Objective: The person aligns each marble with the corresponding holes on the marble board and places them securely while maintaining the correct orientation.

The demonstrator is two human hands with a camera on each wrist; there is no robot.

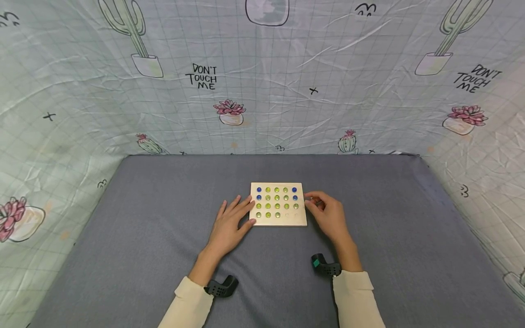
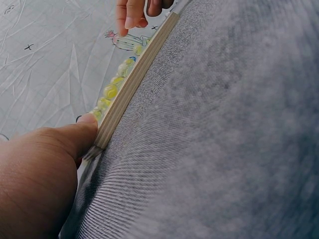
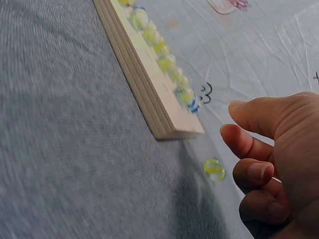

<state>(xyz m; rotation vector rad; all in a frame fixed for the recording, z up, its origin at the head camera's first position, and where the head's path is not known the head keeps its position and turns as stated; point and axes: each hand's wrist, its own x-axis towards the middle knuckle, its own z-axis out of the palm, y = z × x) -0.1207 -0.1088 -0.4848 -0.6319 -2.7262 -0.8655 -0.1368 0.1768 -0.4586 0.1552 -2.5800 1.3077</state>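
A flat pale wooden board point(image 1: 270, 222) lies on the cloth with rows of glass marbles point(image 1: 276, 197) on it. Most are yellow-green; blue ones sit at the back corners, and the front row's right end shows two bare hollows. My left hand point(image 1: 229, 230) rests at the board's left edge, fingers spread, its thumb point(image 2: 82, 130) on the near corner. Just off the right edge is my right hand point(image 1: 330, 216), fingers bent, thumb and index fingertip slightly apart. One loose yellow-green marble point(image 3: 214, 170) appears near those fingers, not gripped by them.
Grey cloth point(image 1: 184, 182) covers the table. A pale curtain point(image 1: 279, 114) printed with cacti hangs behind and at both sides. Each wrist wears a black camera mount, one at the left point(image 1: 222, 287) and one at the right point(image 1: 326, 266).
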